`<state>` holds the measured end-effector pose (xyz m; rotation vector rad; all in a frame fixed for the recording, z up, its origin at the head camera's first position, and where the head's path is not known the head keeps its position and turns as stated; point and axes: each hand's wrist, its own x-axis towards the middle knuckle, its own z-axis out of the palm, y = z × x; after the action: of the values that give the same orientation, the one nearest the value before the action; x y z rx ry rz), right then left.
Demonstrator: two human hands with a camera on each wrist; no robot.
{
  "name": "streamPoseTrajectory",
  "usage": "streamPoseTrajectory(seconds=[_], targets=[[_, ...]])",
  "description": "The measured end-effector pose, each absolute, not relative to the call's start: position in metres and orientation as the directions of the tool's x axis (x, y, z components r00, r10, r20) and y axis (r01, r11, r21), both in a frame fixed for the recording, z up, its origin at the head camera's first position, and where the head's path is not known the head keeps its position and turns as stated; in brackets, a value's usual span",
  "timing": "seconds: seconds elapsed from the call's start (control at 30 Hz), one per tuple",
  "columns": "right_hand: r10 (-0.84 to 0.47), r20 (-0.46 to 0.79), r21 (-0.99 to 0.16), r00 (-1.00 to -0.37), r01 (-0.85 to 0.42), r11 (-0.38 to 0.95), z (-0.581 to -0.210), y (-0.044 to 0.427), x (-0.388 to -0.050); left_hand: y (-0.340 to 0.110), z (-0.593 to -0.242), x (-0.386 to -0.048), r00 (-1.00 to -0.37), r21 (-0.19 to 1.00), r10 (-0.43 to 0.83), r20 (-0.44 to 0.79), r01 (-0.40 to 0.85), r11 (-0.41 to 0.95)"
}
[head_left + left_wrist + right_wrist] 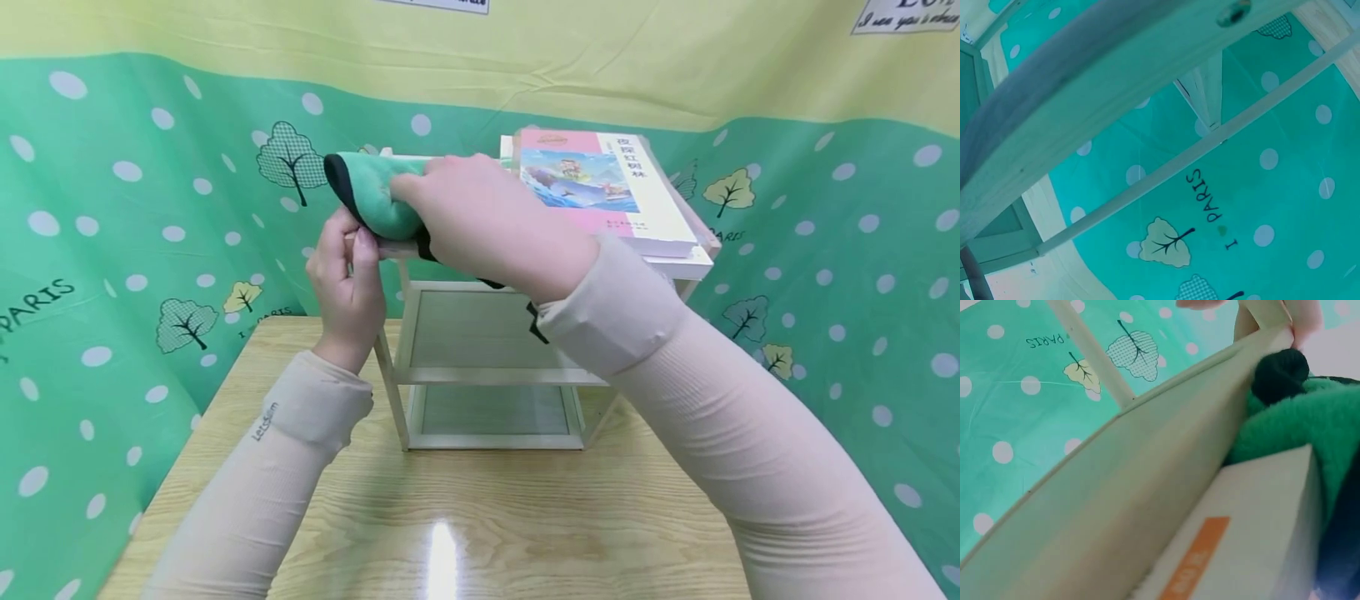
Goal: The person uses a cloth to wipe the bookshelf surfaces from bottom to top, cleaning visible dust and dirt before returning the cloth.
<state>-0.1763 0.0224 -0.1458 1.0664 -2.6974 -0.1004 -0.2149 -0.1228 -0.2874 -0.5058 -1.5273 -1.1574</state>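
A pale three-tier rack (495, 375) stands on the table. In the head view, the left hand (348, 287) grips the front left corner of its top tier, thumb uppermost. The right hand (498, 229) reaches across the top and presses a green plush cloth (382, 187) with black edging, its fingers curled on it; some fingertips are hidden. The right wrist view has the cloth (1297, 425) bunched against the rack's rim (1116, 469), close to the left hand's fingers (1304, 322). Wooden rack bars (1097, 94) cross the left wrist view, where the left hand's grip is not clear.
A pink and white book (585, 187) lies on a stack at the top tier's right side. Lower down are a middle shelf (480, 329) and a bottom shelf (495, 410). The wooden tabletop (510, 508) extends in front, with a green dotted curtain (172, 208) around it.
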Motion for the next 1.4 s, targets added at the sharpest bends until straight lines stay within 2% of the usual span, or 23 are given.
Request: streamPoseTrajectory(seconds=[0.17,0.43,0.6,0.73,0.9,1.07,1.2,1.3,1.4], targets=[[-0.713,0.299,0.145,-0.634,-0.708,0.691,-0.155,0.029,-0.174,-0.123,-0.287,-0.214,-0.328,0.415,-0.262,0.908,0.791,0.450],[-0.720,0.452,0.161,-0.527,-0.745,0.647,-0.174,0.036,-0.160,-0.122,-0.287,-0.216,-0.315,0.384,-0.229,0.921,0.833,0.399],[-0.764,0.431,0.232,-0.479,-0.760,0.607,-0.182,0.040,-0.146,-0.125,-0.289,-0.215,-0.369,0.429,-0.232,0.900,0.842,0.326],[-0.806,0.315,0.297,-0.502,-0.754,0.586,-0.179,0.047,-0.140,-0.127,-0.289,-0.214,-0.386,0.449,-0.239,0.891,0.827,0.338],[-0.805,0.204,0.211,-0.557,-0.778,0.592,-0.169,0.054,-0.140,-0.127,-0.291,-0.214,-0.356,0.420,-0.230,0.906,0.824,0.379],[-0.799,0.244,0.095,-0.550,-0.806,0.584,-0.163,0.057,-0.154,-0.126,-0.289,-0.213,-0.317,0.390,-0.236,0.919,0.823,0.412],[-0.766,0.326,0.096,-0.554,-0.787,0.610,-0.165,0.058,-0.178,-0.125,-0.288,-0.212,-0.324,0.405,-0.252,0.912,0.816,0.412],[-0.732,0.305,0.141,-0.610,-0.731,0.668,-0.163,0.055,-0.199,-0.124,-0.288,-0.213,-0.327,0.408,-0.254,0.910,0.813,0.415],[-0.670,0.214,0.167,-0.711,-0.649,0.742,-0.147,0.046,-0.200,-0.123,-0.288,-0.214,-0.314,0.395,-0.253,0.915,0.822,0.410]])
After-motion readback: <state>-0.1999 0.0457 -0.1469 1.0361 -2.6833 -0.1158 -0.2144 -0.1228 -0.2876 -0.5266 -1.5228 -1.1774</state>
